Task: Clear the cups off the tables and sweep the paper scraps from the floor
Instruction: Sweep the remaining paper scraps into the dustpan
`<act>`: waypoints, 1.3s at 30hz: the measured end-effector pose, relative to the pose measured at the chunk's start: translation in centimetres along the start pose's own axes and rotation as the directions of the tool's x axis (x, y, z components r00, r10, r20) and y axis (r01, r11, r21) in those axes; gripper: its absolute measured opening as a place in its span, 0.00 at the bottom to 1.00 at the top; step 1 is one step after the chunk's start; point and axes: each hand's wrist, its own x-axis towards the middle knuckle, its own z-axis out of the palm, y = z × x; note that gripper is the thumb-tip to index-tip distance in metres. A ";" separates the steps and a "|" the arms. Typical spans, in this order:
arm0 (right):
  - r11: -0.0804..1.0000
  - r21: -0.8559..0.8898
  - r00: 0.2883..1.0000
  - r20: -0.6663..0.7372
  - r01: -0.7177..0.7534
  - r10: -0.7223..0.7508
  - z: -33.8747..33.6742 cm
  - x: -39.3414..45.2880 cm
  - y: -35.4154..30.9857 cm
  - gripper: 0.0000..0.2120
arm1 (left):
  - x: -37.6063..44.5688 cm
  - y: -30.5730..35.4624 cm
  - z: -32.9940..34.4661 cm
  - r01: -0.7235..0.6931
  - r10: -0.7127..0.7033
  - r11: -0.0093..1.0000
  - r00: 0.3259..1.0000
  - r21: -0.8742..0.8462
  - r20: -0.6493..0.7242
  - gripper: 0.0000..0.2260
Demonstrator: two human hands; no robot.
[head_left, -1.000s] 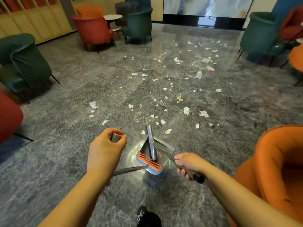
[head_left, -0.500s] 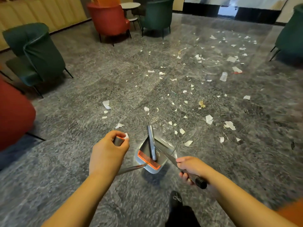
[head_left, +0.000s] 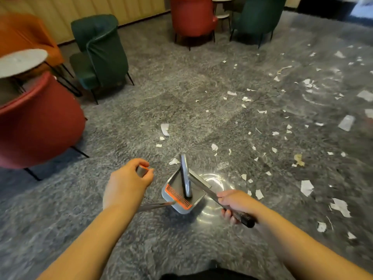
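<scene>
Our left hand [head_left: 127,183] curls round the grey capped end of a thin metal dustpan handle [head_left: 156,206]; our right hand [head_left: 237,204] grips the black-tipped metal broom handle [head_left: 238,212]. The grey plastic dustpan [head_left: 181,190], edged with orange comb teeth, hangs just above the polished grey stone floor [head_left: 181,87], its mouth facing away from us. The grey broom head [head_left: 185,176] lies in it, long axis pointing away. Torn white paper scraps [head_left: 306,187] scatter ahead and rightward. A dark green upholstered armchair [head_left: 101,51] stands beyond a round grey table [head_left: 20,61].
</scene>
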 end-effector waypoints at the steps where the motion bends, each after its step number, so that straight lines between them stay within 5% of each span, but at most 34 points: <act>1: 1.000 -0.006 1.000 0.012 -0.002 0.002 0.1 0.9 -1.1 0.10 | 0.8 -0.4 0.0 0.014 -0.014 1.000 1.000 0.016 -0.006 0.03; 8: 0.997 -0.061 0.999 -0.003 -0.039 0.039 0.7 8.4 -7.4 0.11 | 8.5 -4.8 0.2 0.123 -0.122 0.990 0.992 0.062 -0.023 0.03; 27: 0.980 -0.123 0.982 -0.126 -0.157 0.142 0.5 22.6 -20.3 0.06 | 26.5 -11.3 5.7 0.173 -0.226 0.958 0.946 0.230 0.231 0.06; 35: 0.880 -0.433 0.980 -0.123 -0.197 0.159 -0.2 30.2 -26.7 0.02 | 32.0 -10.3 6.9 0.212 -0.282 0.932 0.933 0.294 0.223 0.05; 39: 0.678 -0.712 0.983 -0.140 -0.182 0.117 0.3 33.2 -29.2 0.08 | 33.4 -10.2 7.4 0.220 -0.301 0.910 0.933 0.351 0.195 0.05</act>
